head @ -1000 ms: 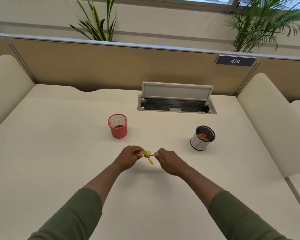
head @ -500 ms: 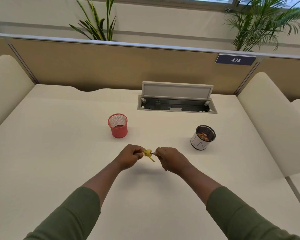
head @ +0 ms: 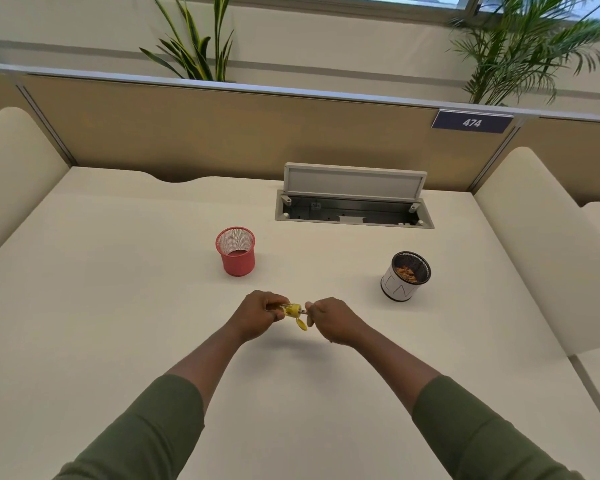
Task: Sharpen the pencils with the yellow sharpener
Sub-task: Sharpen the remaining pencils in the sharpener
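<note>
My left hand (head: 257, 315) grips a small yellow sharpener (head: 293, 310) above the middle of the cream desk (head: 118, 306). Its yellow lid (head: 302, 324) hangs open below it. My right hand (head: 333, 320) is closed around a pencil (head: 304, 311), of which only a short grey stub shows between the fist and the sharpener. The pencil's tip is inside the sharpener and hidden. Both hands hover just above the desk.
A red mesh cup (head: 236, 251) stands behind my left hand. A white and black mesh cup (head: 405, 277) holding brown shavings stands to the right. An open cable hatch (head: 354, 202) lies at the back, before the partition. Padded side panels (head: 547, 244) flank the desk.
Both hands stay together at the same spot. The hanging yellow lid has swung slightly and the right fist has turned a little around the pencil.
</note>
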The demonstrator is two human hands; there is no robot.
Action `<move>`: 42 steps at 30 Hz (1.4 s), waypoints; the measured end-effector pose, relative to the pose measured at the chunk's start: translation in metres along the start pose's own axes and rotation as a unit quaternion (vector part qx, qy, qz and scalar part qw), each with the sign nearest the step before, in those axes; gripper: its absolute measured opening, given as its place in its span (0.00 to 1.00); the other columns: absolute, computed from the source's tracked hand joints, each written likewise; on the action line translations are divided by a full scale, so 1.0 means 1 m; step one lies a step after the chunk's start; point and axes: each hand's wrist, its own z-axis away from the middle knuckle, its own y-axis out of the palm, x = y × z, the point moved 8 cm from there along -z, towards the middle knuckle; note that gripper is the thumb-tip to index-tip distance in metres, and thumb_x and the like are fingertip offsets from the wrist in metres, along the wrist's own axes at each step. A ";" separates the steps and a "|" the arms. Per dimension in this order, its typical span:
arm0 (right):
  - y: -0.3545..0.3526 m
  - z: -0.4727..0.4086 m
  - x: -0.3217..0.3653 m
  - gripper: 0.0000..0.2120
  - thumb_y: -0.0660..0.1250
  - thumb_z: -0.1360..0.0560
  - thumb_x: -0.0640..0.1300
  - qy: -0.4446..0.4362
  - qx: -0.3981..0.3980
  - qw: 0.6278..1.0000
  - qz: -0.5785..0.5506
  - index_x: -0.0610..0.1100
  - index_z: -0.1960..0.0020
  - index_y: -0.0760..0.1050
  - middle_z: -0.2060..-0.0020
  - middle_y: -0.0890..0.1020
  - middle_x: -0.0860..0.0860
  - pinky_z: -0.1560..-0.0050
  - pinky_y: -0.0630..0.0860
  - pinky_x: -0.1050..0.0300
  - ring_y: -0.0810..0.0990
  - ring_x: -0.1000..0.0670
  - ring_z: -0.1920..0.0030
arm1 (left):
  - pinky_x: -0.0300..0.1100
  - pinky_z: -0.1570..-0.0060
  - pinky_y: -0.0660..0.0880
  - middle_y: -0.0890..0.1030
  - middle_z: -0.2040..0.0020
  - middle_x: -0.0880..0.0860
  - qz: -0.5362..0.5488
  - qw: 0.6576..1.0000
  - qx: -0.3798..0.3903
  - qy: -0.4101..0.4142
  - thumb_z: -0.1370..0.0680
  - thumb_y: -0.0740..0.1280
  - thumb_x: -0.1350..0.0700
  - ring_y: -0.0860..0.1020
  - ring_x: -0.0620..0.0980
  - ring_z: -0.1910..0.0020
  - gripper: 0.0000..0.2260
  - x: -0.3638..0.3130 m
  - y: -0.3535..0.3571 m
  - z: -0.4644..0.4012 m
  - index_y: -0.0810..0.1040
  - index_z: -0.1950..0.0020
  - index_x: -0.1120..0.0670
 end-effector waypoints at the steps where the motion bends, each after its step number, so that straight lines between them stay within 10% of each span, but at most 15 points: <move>1: 0.000 0.000 0.001 0.19 0.52 0.18 0.53 -0.033 -0.016 0.998 0.049 0.45 0.57 0.76 0.67 0.76 0.52 0.65 0.70 0.57 0.75 0.48 0.64 | 0.41 0.55 0.74 0.83 0.57 0.58 0.002 1.000 0.006 -0.005 0.29 0.66 0.70 0.76 0.48 0.60 0.12 0.001 0.000 0.000 0.84 0.51 0.58; 8: -0.007 0.011 0.015 0.16 0.51 0.19 0.53 -0.261 -0.178 0.892 0.324 0.45 0.51 0.73 0.61 0.76 0.49 0.67 0.70 0.50 0.74 0.45 0.65 | 0.40 0.64 0.67 0.77 0.65 0.56 0.034 0.997 0.054 -0.053 0.28 0.63 0.68 0.69 0.48 0.67 0.10 0.000 0.002 -0.001 0.80 0.65 0.58; 14: -0.005 0.015 0.020 0.14 0.55 0.20 0.47 -0.319 -0.184 0.877 0.309 0.42 0.58 0.74 0.68 0.74 0.48 0.70 0.65 0.55 0.69 0.47 0.69 | 0.37 0.67 0.65 0.75 0.69 0.53 0.029 0.996 0.075 -0.042 0.28 0.63 0.65 0.67 0.45 0.70 0.08 -0.004 0.005 0.002 0.80 0.61 0.65; 25: -0.003 0.001 0.008 0.19 0.56 0.19 0.46 -0.086 -0.085 0.990 0.073 0.35 0.61 0.74 0.69 0.76 0.43 0.67 0.66 0.53 0.71 0.46 0.68 | 0.40 0.56 0.76 0.83 0.58 0.56 -0.009 1.000 -0.018 0.022 0.31 0.68 0.71 0.78 0.50 0.59 0.14 -0.010 -0.002 0.005 0.84 0.51 0.56; 30: 0.014 -0.002 -0.016 0.17 0.59 0.20 0.49 0.084 0.018 0.983 -0.165 0.42 0.64 0.76 0.75 0.64 0.50 0.73 0.64 0.60 0.63 0.49 0.78 | 0.43 0.52 0.77 0.82 0.57 0.55 -0.035 0.999 -0.014 0.023 0.32 0.69 0.72 0.78 0.51 0.57 0.15 -0.011 -0.003 0.004 0.84 0.50 0.58; 39: 0.002 0.004 0.000 0.13 0.52 0.18 0.53 -0.130 -0.072 0.982 0.121 0.46 0.45 0.70 0.60 0.77 0.49 0.61 0.69 0.50 0.74 0.44 0.59 | 0.41 0.61 0.67 0.76 0.66 0.52 -0.002 0.998 0.052 -0.043 0.28 0.66 0.63 0.70 0.47 0.66 0.05 0.004 0.007 0.004 0.82 0.59 0.59; 42: -0.001 0.009 0.009 0.13 0.55 0.19 0.51 -0.233 -0.138 0.930 0.250 0.45 0.43 0.71 0.52 0.77 0.49 0.59 0.70 0.50 0.76 0.44 0.57 | 0.41 0.63 0.67 0.76 0.68 0.53 0.022 0.995 0.075 -0.057 0.27 0.64 0.64 0.69 0.48 0.68 0.11 0.004 0.009 0.005 0.80 0.67 0.56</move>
